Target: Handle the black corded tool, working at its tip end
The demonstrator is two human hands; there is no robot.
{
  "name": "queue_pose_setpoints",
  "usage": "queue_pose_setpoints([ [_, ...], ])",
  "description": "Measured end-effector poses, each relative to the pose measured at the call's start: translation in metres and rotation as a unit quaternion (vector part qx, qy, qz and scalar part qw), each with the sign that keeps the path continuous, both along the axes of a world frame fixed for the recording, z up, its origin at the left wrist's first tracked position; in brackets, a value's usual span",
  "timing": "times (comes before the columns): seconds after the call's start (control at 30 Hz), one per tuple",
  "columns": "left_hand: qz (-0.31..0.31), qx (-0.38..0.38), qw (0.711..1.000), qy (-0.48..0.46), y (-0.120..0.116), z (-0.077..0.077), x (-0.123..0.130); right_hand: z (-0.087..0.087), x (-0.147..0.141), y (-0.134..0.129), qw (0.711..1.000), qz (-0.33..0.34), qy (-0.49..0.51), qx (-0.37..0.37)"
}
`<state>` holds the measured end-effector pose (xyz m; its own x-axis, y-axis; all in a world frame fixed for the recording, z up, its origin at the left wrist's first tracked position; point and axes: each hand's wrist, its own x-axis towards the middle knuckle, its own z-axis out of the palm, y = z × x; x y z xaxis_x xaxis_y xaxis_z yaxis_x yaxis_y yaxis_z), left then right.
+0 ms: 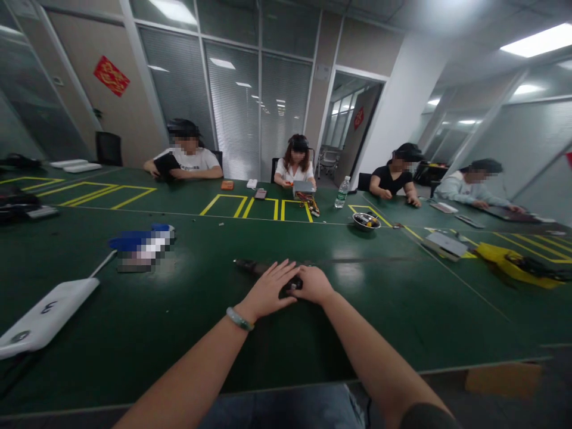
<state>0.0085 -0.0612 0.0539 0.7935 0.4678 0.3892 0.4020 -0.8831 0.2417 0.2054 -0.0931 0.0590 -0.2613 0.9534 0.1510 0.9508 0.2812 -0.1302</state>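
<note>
A dark, elongated object (247, 266) with a narrow, light-tipped end lies on the green table in front of me, pointing left; its exact kind I cannot make out. My left hand (271, 288) rests across it, fingers stretched out and thumb apart, with a greenish bangle on the wrist. Curled at the object's right end is my right hand (314, 285), its fingers bent around a black rounded part (294, 284). Both hands touch or nearly touch each other, and they hide the object's middle.
A white power strip (49, 316) and a blue-and-white item (134, 241) lie to the left. Farther off are a metal bowl (366, 222), a water bottle (342, 193), a grey box (304, 189) and a yellow bag (509, 262). Several people sit across the table.
</note>
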Motion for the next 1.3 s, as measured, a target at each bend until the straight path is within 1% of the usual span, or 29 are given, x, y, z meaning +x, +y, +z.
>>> queue_pose_setpoints([
  [0.07, 0.015, 0.007, 1.000, 0.006, 0.005, -0.005, 0.000, -0.004, -0.021, 0.011, 0.999, 0.028, -0.012, 0.009],
  [0.1, 0.024, 0.009, 1.000, 0.007, 0.007, -0.008, -0.001, -0.005, -0.026, 0.014, 0.999, 0.036, -0.013, 0.016],
  [0.17, 0.044, 0.011, 0.999, 0.006, 0.012, -0.012, -0.002, -0.006, -0.028, 0.011, 0.999, 0.038, -0.005, 0.035],
  [0.23, 0.059, 0.008, 0.998, 0.004, 0.014, -0.014, -0.002, -0.006, -0.022, 0.000, 0.998, 0.018, 0.007, 0.053],
  [0.3, 0.067, 0.002, 0.998, 0.006, 0.014, -0.014, -0.003, -0.007, -0.011, -0.017, 0.997, -0.040, 0.010, 0.063],
  [0.37, 0.072, -0.004, 0.997, 0.005, 0.013, -0.013, -0.004, -0.011, 0.001, -0.038, 0.989, -0.130, 0.007, 0.066],
  [0.43, 0.077, -0.011, 0.997, 0.000, 0.012, -0.011, -0.005, -0.017, 0.013, -0.058, 0.975, -0.214, 0.006, 0.061],
  [0.47, 0.078, -0.015, 0.997, -0.001, 0.012, -0.010, -0.005, -0.021, 0.019, -0.067, 0.969, -0.242, 0.008, 0.055],
  [0.53, 0.078, -0.021, 0.997, 0.002, 0.011, -0.009, -0.004, -0.027, 0.030, -0.079, 0.963, -0.265, 0.019, 0.040],
  [0.63, 0.079, -0.026, 0.996, 0.015, 0.011, -0.007, -0.004, -0.031, 0.045, -0.078, 0.966, -0.255, 0.037, 0.015],
  [0.73, 0.086, -0.028, 0.996, 0.026, 0.010, -0.006, -0.003, -0.026, 0.056, -0.060, 0.970, -0.239, 0.040, 0.005],
  [0.8, 0.090, -0.028, 0.995, 0.029, 0.008, -0.006, -0.004, -0.021, 0.061, -0.044, 0.970, -0.241, 0.037, 0.004],
  [0.9, 0.102, -0.029, 0.994, 0.032, 0.005, -0.006, -0.004, -0.015, 0.061, -0.025, 0.967, -0.252, 0.029, 0.013],
  [0.97, 0.112, -0.025, 0.993, 0.029, 0.003, -0.006, -0.004, -0.014, 0.059, -0.020, 0.965, -0.258, 0.027, 0.024],
  [1.07, 0.106, -0.016, 0.994, 0.025, 0.004, -0.005, -0.006, -0.015, 0.056, -0.025, 0.962, -0.271, 0.036, 0.015],
  [1.17, 0.086, -0.015, 0.996, 0.024, 0.006, -0.005, -0.009, -0.014, 0.059, -0.040, 0.960, -0.272, 0.058, 0.003],
  [1.23, 0.076, -0.019, 0.997, 0.024, 0.008, -0.005, -0.010, -0.010, 0.063, -0.050, 0.959, -0.268, 0.089, -0.002],
  [1.3, 0.068, -0.023, 0.997, 0.024, 0.009, -0.004, -0.010, -0.006, 0.066, -0.059, 0.957, -0.254, 0.137, -0.031],
])
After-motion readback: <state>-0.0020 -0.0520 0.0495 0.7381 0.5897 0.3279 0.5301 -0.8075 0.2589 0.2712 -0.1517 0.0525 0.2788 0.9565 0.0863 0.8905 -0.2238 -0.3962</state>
